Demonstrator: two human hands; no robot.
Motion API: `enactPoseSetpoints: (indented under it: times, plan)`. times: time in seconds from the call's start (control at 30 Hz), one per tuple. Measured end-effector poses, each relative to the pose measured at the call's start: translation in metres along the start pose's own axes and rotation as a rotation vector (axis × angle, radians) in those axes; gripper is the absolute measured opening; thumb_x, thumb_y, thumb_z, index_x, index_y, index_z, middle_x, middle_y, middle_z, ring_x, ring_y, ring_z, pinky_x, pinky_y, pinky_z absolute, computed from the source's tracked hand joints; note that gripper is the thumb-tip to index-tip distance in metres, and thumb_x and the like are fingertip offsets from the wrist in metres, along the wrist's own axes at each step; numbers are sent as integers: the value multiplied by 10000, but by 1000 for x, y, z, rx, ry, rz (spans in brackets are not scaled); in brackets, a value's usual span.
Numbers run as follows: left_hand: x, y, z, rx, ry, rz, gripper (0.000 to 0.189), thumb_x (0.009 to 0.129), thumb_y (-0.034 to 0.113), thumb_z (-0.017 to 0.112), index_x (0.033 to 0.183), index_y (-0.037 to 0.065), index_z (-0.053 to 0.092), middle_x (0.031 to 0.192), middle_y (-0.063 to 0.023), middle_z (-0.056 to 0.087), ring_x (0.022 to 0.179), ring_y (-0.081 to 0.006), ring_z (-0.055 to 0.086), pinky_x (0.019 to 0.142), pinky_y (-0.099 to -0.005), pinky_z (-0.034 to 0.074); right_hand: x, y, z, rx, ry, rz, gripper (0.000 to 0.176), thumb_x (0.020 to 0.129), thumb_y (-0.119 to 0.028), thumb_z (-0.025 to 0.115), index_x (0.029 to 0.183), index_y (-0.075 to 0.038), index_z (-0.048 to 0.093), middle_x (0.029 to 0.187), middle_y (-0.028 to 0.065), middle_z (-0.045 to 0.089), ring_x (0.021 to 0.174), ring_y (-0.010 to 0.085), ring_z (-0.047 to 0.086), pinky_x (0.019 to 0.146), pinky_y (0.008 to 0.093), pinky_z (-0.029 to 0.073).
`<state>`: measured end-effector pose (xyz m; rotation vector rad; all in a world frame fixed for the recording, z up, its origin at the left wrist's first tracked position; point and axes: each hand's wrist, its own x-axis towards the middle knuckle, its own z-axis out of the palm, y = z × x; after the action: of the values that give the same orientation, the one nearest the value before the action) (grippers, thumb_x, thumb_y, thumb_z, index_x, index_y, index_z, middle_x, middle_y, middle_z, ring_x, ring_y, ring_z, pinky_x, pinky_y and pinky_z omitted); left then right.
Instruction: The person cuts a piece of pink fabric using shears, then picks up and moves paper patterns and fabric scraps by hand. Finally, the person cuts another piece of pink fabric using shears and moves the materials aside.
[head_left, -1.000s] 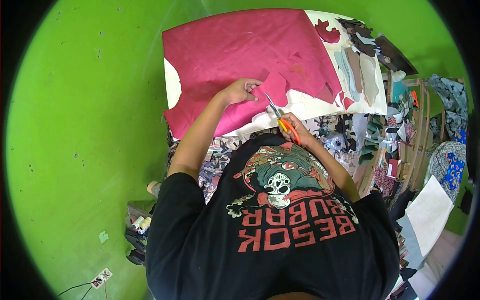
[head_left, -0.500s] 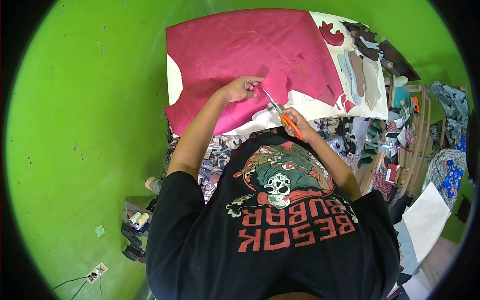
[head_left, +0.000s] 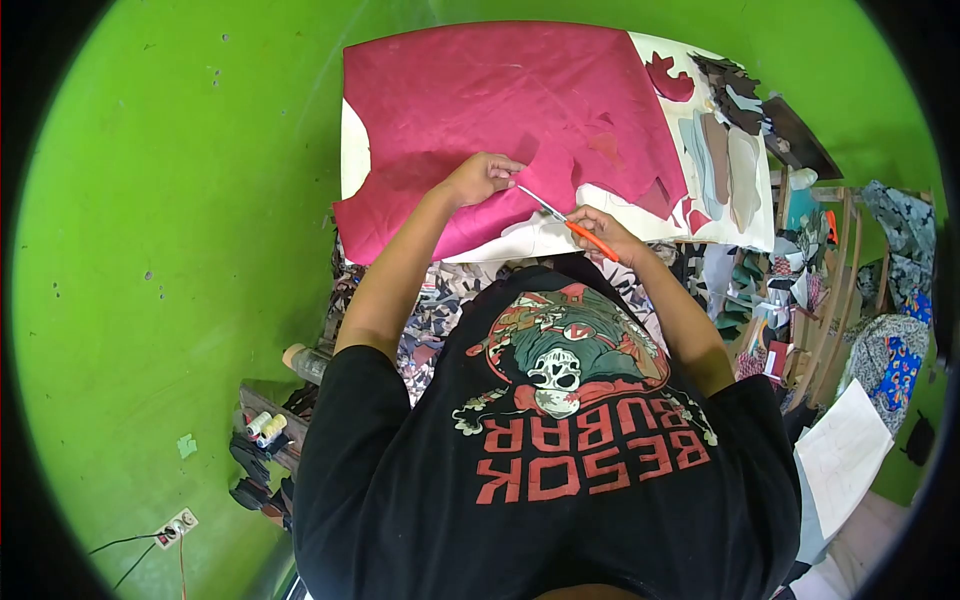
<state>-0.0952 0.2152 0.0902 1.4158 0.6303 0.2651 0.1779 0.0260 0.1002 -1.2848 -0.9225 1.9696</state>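
Note:
A large deep-pink sheet point(head_left: 480, 95), which looks like leather or fabric, is spread over the white tabletop point(head_left: 355, 160). My left hand point(head_left: 485, 180) rests on it, thumb and fingers closed on the sheet near a cut edge. My right hand point(head_left: 607, 234) grips a pair of scissors point(head_left: 545, 206) by the orange handles. The metal blades point up and left, with their tip close to my left fingertips. Whether the blades are parted is too small to tell. A partly cut pink flap point(head_left: 550, 165) lies just right of my left hand.
Pink offcuts point(head_left: 668, 80), dark scraps point(head_left: 728, 78) and grey, brown and cream pieces point(head_left: 742, 175) lie at the table's right end. A wooden rack point(head_left: 835, 290) with fabric stands at right. Thread spools point(head_left: 265, 428) sit low left, near a power strip point(head_left: 177, 528).
My right hand has shifted slightly right, and the scissors lie at a flatter angle. My left hand keeps nearly the same place on the sheet. The camera view has turned slightly.

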Motion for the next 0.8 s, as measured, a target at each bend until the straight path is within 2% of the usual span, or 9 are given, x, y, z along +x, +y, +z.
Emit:
enactPoseSetpoints:
  times: [0.2,0.27,0.3,0.37,0.5,0.57,0.6,0.67,0.8]
  plan:
    - [9,18,-3,159,48,37,196,935,75,714,1093,-35,745,909,-10,686,881,-111,637,806,-269,504,4,-2,-3,-78,-51,39,415,854,-26,768,1226,-54,587,828,-9,610,632,59,585,513,182,421]
    - [15,28,-5,195,-56,-46,194,894,126,773,1022,-18,759,797,-2,697,771,-97,620,744,-270,495,5,1,-6,-38,-32,28,392,863,-23,760,1218,-38,595,812,8,639,640,67,611,510,189,433]
    - [20,32,-6,196,-54,-45,194,894,126,773,1022,-18,759,797,-2,697,771,-97,620,744,-270,495,4,-2,-6,-40,-33,28,392,863,-23,760,1218,-38,595,812,8,639,640,67,611,510,189,433]
    - [27,40,-5,469,-133,-60,198,861,144,804,983,-7,763,756,9,693,723,-80,594,710,-272,480,1,-7,-7,-140,-39,64,390,865,-13,754,1218,-33,589,810,31,667,634,74,612,513,199,442]
    - [41,40,-2,480,-200,-67,178,859,134,801,954,-13,763,759,8,692,720,-74,587,707,-278,476,1,-2,-10,-175,-24,-22,407,857,-22,768,1218,-29,582,795,43,678,630,83,615,527,215,464]
    - [49,39,-3,440,-261,-144,191,862,142,803,974,-8,765,794,-5,717,745,-89,609,735,-291,495,0,-9,-11,-209,12,175,536,766,-70,880,1198,-56,563,922,33,686,797,86,645,696,220,506]
    - [51,38,-3,442,-265,-145,191,862,142,803,974,-8,765,794,-5,717,745,-89,609,735,-291,495,2,-6,-10,-206,14,173,536,766,-70,880,1198,-56,563,922,33,686,797,86,645,696,220,506]
    - [55,36,-3,448,-317,-109,207,867,151,801,997,-5,764,842,-22,740,786,-102,638,770,-297,511,6,0,-6,-175,91,47,604,717,-78,917,1166,-59,514,945,40,673,878,110,634,805,250,493]
    - [60,40,-2,469,-357,-116,224,874,159,798,1025,-2,761,885,-30,752,818,-107,657,794,-299,520,14,8,-6,-161,49,-13,623,687,-63,929,1119,-62,480,967,45,650,908,128,626,871,271,473]
